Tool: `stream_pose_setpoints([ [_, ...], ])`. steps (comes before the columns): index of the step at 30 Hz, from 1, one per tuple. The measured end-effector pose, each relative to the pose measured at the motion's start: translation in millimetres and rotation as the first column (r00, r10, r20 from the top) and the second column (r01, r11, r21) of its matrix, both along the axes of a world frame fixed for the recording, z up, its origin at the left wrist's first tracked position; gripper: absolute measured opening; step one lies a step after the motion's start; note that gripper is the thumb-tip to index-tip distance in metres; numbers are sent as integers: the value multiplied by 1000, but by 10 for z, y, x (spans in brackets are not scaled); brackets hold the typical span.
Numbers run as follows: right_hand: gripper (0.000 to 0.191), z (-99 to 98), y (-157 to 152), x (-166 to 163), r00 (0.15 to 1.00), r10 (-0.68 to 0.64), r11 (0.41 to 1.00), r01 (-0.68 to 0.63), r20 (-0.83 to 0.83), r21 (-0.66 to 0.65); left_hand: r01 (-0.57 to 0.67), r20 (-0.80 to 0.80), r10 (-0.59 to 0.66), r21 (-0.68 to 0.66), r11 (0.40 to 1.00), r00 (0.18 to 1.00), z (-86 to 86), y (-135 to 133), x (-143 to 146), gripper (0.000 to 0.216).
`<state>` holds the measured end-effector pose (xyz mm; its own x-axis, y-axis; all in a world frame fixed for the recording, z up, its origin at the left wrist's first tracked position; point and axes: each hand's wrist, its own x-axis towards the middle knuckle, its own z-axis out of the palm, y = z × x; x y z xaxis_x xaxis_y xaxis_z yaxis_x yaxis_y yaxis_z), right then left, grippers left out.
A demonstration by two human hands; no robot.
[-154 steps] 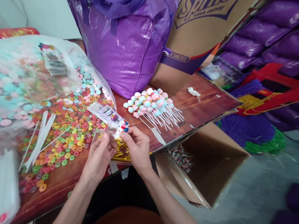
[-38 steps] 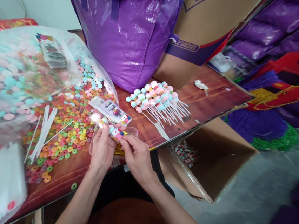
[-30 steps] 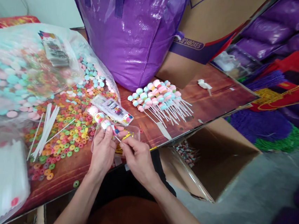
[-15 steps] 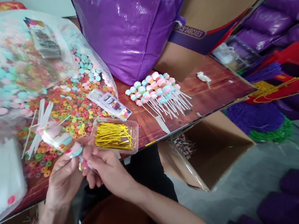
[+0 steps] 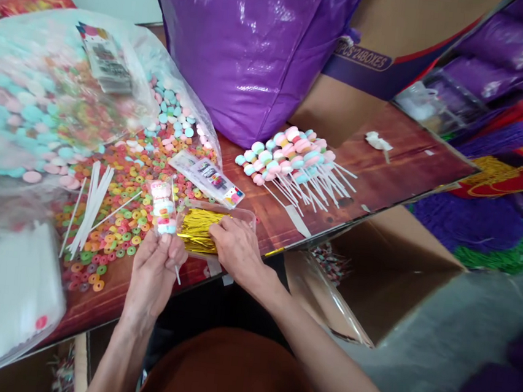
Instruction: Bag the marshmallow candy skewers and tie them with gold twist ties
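Observation:
My left hand (image 5: 155,266) is closed around the lower end of a candy skewer (image 5: 164,208) in a clear wrapper, held upright. Pink, white and blue candies show through the wrapper, and its white stick pokes out below the fist. To the right, my right hand (image 5: 236,246) reaches into a clear plastic tub (image 5: 252,217) of gold twist ties (image 5: 198,227). Its fingers are bent and pinched at the ties; the tips are partly hidden. Just behind the tub lie printed wrappers (image 5: 212,179). Loose white sticks (image 5: 92,204) rest left of the skewer.
Ring candies (image 5: 121,213) and a bag of pastel candies (image 5: 23,117) cover the left. A pile of candy skewers (image 5: 293,156) lies before a purple bag (image 5: 252,53). A container of white sticks (image 5: 15,295) stands front left; an open carton (image 5: 383,275) sits below the table edge.
My right hand has left the wrapped skewer and moved right into the tub of twist ties. My left hand now holds the skewer alone, turned more upright. The camera view has shifted slightly.

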<state>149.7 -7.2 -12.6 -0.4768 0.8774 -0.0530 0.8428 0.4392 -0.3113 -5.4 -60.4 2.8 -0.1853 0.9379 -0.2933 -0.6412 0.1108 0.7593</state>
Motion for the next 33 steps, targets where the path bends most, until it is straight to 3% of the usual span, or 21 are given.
stream_pose_setpoints([
  [14,27,155,38,113,981,-181,977,187,69,-99,-54,-16,53,-46,997,998,-1,231,118,24],
  [21,24,118,32,126,974,-219,975,221,61,-27,-113,-95,111,-11,994,989,30,273,205,27],
  [27,21,-8,36,184,952,-222,973,231,-211,17,-120,-45,120,9,993,992,22,308,180,31],
  [33,19,-24,38,249,839,-186,975,221,-512,9,-113,-14,113,22,993,994,1,341,168,33],
])
